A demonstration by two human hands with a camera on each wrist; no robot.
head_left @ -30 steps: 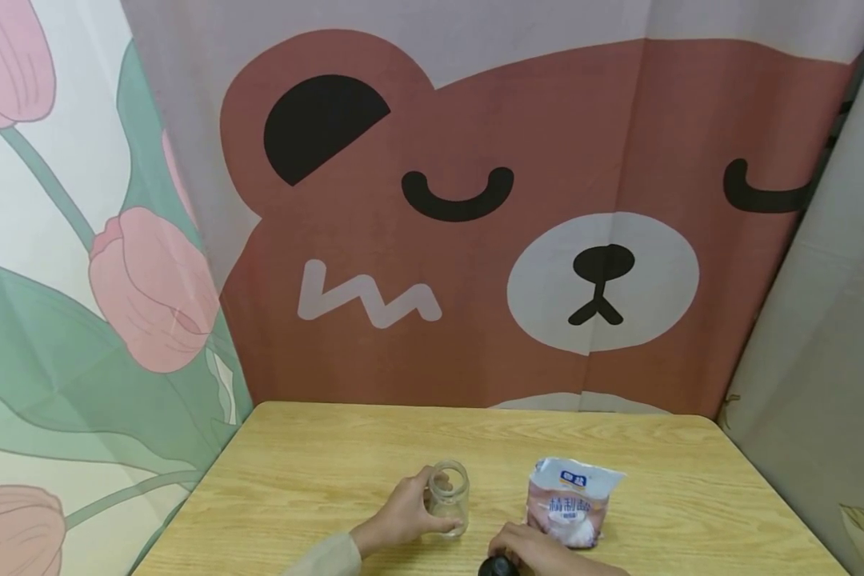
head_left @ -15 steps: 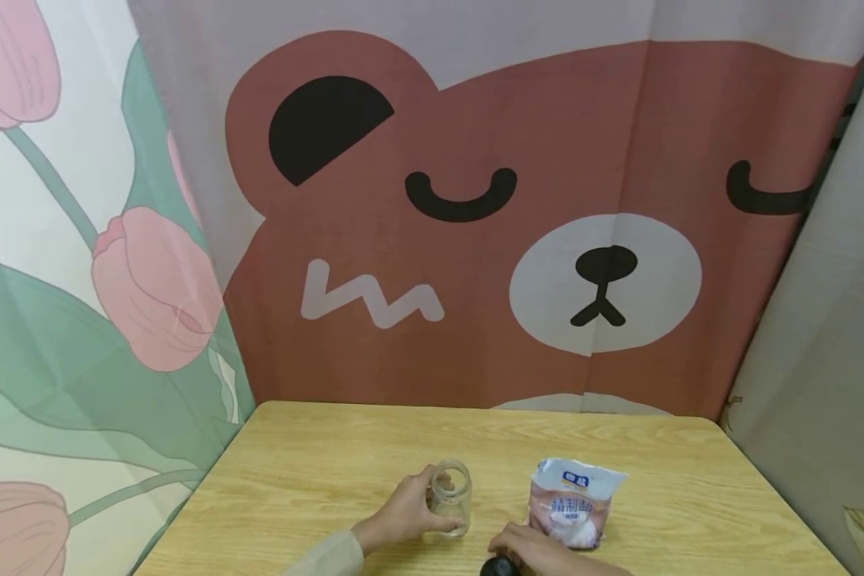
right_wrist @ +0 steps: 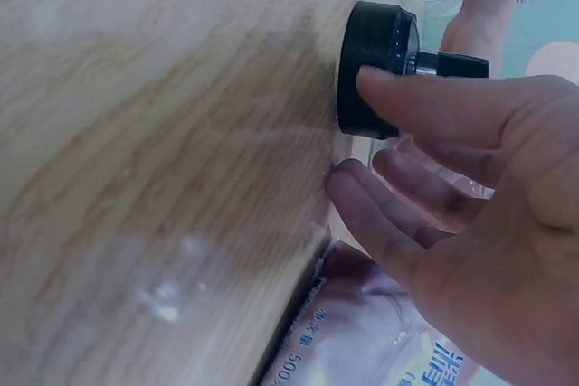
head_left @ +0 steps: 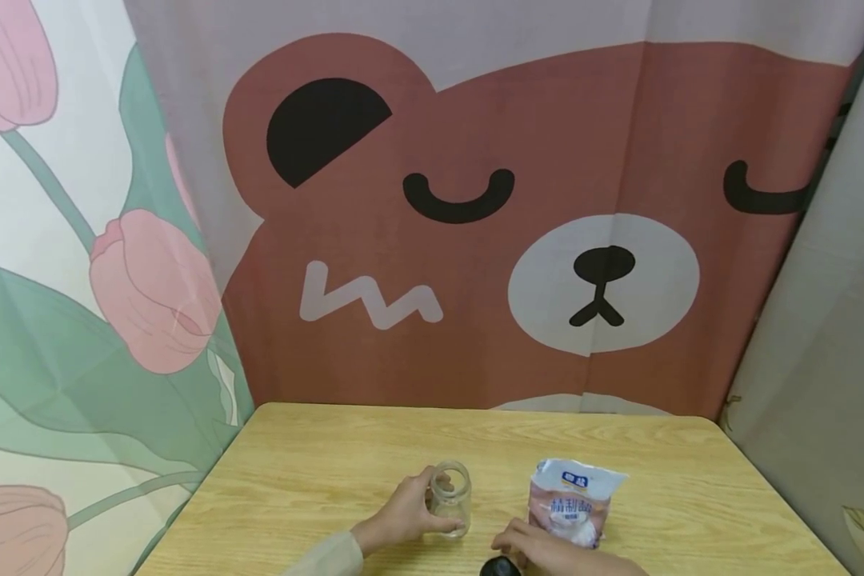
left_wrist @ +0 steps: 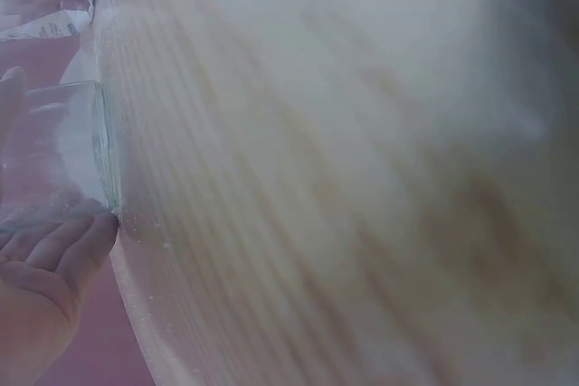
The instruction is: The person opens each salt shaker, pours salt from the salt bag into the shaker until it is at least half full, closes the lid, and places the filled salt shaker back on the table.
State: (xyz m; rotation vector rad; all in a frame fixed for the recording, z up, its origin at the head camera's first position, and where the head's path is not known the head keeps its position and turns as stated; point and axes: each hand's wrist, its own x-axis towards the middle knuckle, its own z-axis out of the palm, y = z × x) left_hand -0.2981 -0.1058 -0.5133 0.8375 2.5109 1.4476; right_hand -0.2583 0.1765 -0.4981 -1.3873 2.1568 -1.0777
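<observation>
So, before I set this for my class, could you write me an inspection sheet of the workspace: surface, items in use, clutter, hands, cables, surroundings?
Surface: light wood-grain table; glare shows in the right wrist view.
Job's things: clear glass jar, upright, no lid on; black knobbed piece, resting on the table; pink-and-white printed bag, standing right of the jar.
Clutter: nothing seen.
Hands: left hand holds the jar; right hand is at the black piece, fingers loose; thumb contact unclear.
Cables: nothing seen.
Surroundings: bear-print cloth behind the table, tulip-print cloth on the left, pale cloth on the right.
</observation>
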